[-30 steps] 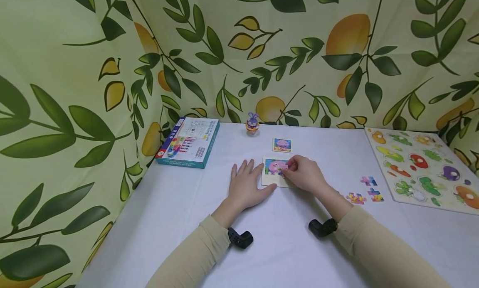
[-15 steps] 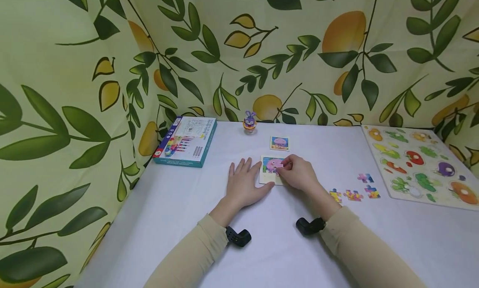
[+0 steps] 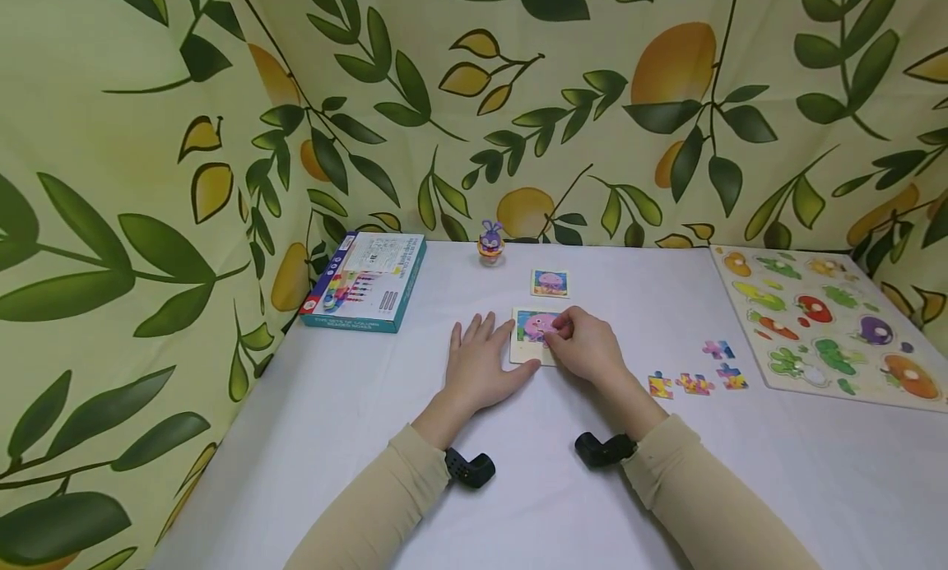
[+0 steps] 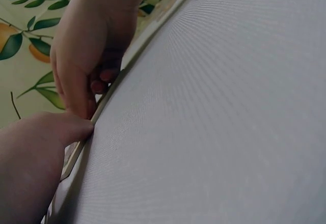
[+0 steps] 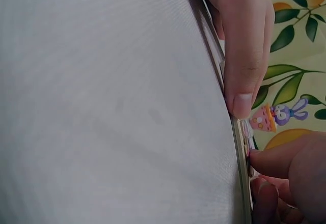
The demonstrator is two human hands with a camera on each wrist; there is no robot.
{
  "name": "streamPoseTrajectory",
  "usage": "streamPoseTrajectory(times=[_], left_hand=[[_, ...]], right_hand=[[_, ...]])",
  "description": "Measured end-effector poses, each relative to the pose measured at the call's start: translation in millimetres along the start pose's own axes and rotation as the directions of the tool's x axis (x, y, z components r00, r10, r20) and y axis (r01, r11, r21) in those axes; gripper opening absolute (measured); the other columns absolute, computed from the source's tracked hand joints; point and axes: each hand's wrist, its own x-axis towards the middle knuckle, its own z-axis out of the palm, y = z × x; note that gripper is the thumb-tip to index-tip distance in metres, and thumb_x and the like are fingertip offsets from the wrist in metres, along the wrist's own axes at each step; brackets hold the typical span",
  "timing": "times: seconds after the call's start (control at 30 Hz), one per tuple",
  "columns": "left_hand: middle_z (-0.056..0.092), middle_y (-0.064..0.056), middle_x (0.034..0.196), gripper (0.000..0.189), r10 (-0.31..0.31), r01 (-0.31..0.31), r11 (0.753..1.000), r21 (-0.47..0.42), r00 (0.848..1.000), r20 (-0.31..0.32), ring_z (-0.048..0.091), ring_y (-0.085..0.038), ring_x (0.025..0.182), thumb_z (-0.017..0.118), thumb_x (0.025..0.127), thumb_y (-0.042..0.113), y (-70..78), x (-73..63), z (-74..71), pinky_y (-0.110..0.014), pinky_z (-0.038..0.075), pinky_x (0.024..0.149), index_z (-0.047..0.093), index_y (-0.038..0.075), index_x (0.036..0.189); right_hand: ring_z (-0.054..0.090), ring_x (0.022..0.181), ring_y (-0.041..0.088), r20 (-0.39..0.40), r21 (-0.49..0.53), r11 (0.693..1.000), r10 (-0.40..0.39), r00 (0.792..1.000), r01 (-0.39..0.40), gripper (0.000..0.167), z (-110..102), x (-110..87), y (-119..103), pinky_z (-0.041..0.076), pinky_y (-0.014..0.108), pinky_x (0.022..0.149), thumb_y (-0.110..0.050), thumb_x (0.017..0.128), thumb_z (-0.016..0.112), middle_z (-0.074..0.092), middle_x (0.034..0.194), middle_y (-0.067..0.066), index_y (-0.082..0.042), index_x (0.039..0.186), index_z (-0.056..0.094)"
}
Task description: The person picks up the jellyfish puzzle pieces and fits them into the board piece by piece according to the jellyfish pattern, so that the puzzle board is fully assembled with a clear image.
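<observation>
A small jigsaw puzzle board (image 3: pixel 524 354) with a pink animal picture lies in front of me in the head view. My left hand (image 3: pixel 477 366) rests flat with fingers spread at its left side, the thumb at the near edge. Over the board's right part, my right hand (image 3: pixel 588 348) has thumb and fingertips together on a small pink puzzle piece, mostly hidden by the fingers. In the right wrist view, the right thumb (image 5: pixel 275 160) is down at the board's surface. Several loose puzzle pieces (image 3: pixel 694 384) lie to the right of that hand.
Behind the board is a small picture card (image 3: pixel 550 283) with a similar pink animal. A rabbit toy (image 3: pixel 490 243) stands at the back edge. A flat box (image 3: pixel 370 282) lies at the left, a vegetable peg board (image 3: pixel 770 364) at the right. Patterned cloth (image 3: pixel 415 85) hangs behind.
My right hand has shifted slightly left over the board with the pink puzzle piece, its forearm drawing inward. More loose pieces now show beside it. The left hand stays on the board's edge.
</observation>
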Motion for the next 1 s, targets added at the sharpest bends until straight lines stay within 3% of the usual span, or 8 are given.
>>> streamPoseTrajectory(times=[0.33, 0.57, 0.73, 1.0], left_hand=[[0.034, -0.013, 0.164, 0.085, -0.005, 0.005, 1.000, 0.009, 1.000, 0.016, 0.019, -0.032, 0.155, 0.053, 0.090, 0.074, -0.7, 1.0, 0.6, -0.059, 0.003, 0.123, 0.047, 0.020, 0.156], [0.034, -0.013, 0.164, 0.084, -0.003, 0.003, 1.000, 0.004, 1.000, 0.011, 0.019, -0.032, 0.155, 0.054, 0.091, 0.073, -0.2, 0.5, -0.2, -0.059, 0.003, 0.123, 0.048, 0.020, 0.155], [0.034, -0.013, 0.164, 0.084, 0.002, -0.002, 1.000, -0.001, 1.000, 0.006, 0.020, -0.033, 0.154, 0.054, 0.091, 0.072, 0.4, -0.2, -0.5, -0.059, 0.004, 0.123, 0.048, 0.019, 0.155], [0.034, -0.013, 0.164, 0.084, 0.003, -0.003, 1.000, 0.010, 1.000, 0.001, 0.020, -0.033, 0.154, 0.054, 0.091, 0.073, -0.4, 0.5, 0.1, -0.059, 0.004, 0.123, 0.048, 0.019, 0.155]], right_hand=[[0.055, 0.084, 0.027, -0.018, -0.007, 0.998, -0.056, 0.998, 0.056, 0.027, 1, -0.7, 3, 0.043, 0.036, 0.071, -0.026, 0.097, 0.071, 0.068, 0.091, 0.007, -0.013, 0.121, 0.074], [0.065, 0.100, 0.032, -0.055, -0.080, 0.982, -0.176, 0.983, 0.171, 0.025, 3, -3.5, -1, 0.052, 0.046, 0.082, -0.021, 0.096, 0.073, 0.074, 0.106, 0.014, -0.010, 0.118, 0.079], [0.065, 0.088, 0.030, -0.047, -0.168, 0.960, -0.236, 0.971, 0.226, 0.025, 4, -5.8, -4, 0.054, 0.044, 0.074, -0.018, 0.095, 0.074, 0.071, 0.098, 0.014, -0.009, 0.118, 0.079], [0.058, 0.079, 0.025, -0.011, -0.197, 0.954, -0.234, 0.972, 0.227, 0.025, 1, -1.4, -7, 0.049, 0.039, 0.068, -0.017, 0.096, 0.074, 0.068, 0.093, 0.011, -0.010, 0.119, 0.078]])
